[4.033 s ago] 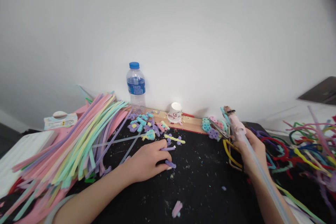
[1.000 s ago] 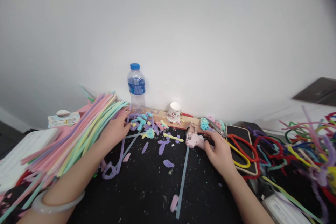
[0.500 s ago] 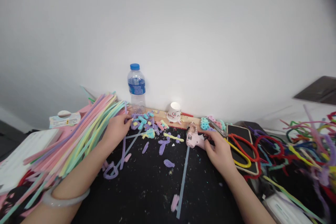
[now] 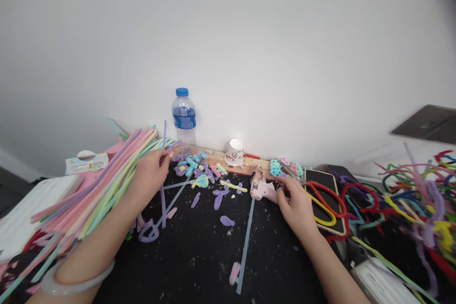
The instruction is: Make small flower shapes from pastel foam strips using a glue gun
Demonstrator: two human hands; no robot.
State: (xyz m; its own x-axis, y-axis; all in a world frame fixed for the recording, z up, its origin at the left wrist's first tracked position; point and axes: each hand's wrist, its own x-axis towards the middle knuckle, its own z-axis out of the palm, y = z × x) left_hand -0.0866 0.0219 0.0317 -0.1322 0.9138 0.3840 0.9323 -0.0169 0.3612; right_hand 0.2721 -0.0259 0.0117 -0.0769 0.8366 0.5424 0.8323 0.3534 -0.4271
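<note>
My left hand (image 4: 151,171) is closed in a pinch beside the heap of cut pieces, with a long purple pipe cleaner (image 4: 163,209) at its fingertips. That stem sticks up above the fingers and hangs down below them. On the right, my right hand (image 4: 297,204) has its thumb and fingers round the handle of a pale pink glue gun (image 4: 259,188). The gun lies on the black table, and a long translucent glue stick (image 4: 245,247) runs from its back toward me. Short purple, blue and yellow pipe cleaner pieces (image 4: 201,180) lie between my hands.
A water bottle (image 4: 184,116) and an upturned paper cup (image 4: 235,152) stand by the wall. Long pastel pipe cleaners (image 4: 103,185) are bundled at left. Scissors (image 4: 290,170), a phone-like black panel (image 4: 326,183), red and yellow loops, and tangled coloured stems (image 4: 409,199) lie at right.
My left hand has drawn slightly left and up, and the purple pipe cleaner now rises higher above its fingers. My right hand stays at the glue gun. The view has shifted slightly.
</note>
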